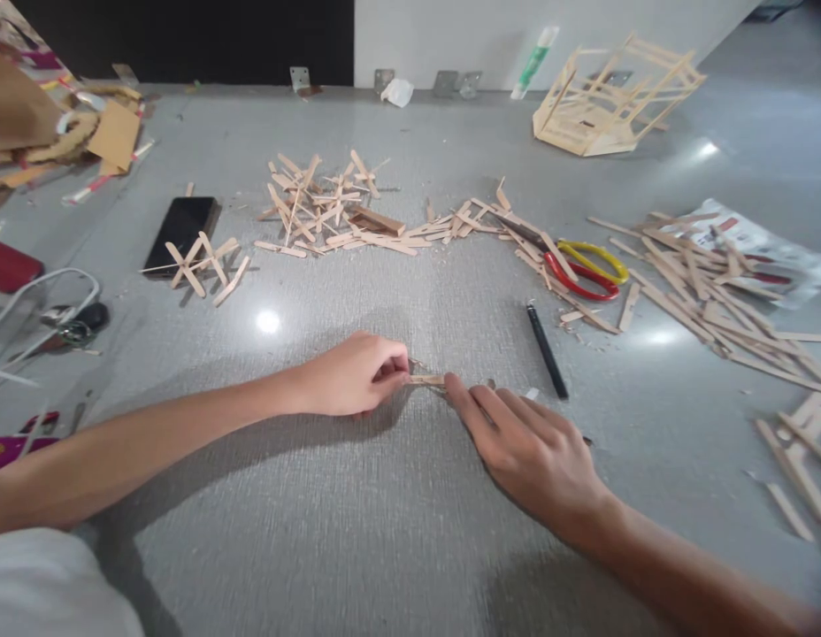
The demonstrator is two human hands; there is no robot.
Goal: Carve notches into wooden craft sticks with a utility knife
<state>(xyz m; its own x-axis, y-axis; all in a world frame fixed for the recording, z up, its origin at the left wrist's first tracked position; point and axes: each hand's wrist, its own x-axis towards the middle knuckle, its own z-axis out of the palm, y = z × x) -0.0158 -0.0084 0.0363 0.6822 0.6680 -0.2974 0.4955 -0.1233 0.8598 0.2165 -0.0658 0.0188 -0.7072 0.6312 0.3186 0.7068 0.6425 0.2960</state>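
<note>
Near the middle of the table my left hand (354,376) pinches one end of a short popsicle stick (427,380) between thumb and fingertips. My right hand (526,447) lies palm down, its fingertips pressed on the other end of the same stick; its thumb is hidden underneath. A thin wooden sliver (417,364) lies just beyond the stick. Beside my right hand, slightly farther off, is a black pen-like tool (547,351). Scissors (586,270) with red and yellow handles rest among stick pieces, their blades partly covered.
Behind my hands spreads a pile of cut sticks (318,208). Longer sticks (709,292) and a plastic bag (755,248) lie right, below a wooden stick frame (583,137). A phone (181,232) with small stick crosses, cardboard (115,134) and a white cable (49,279) occupy the left.
</note>
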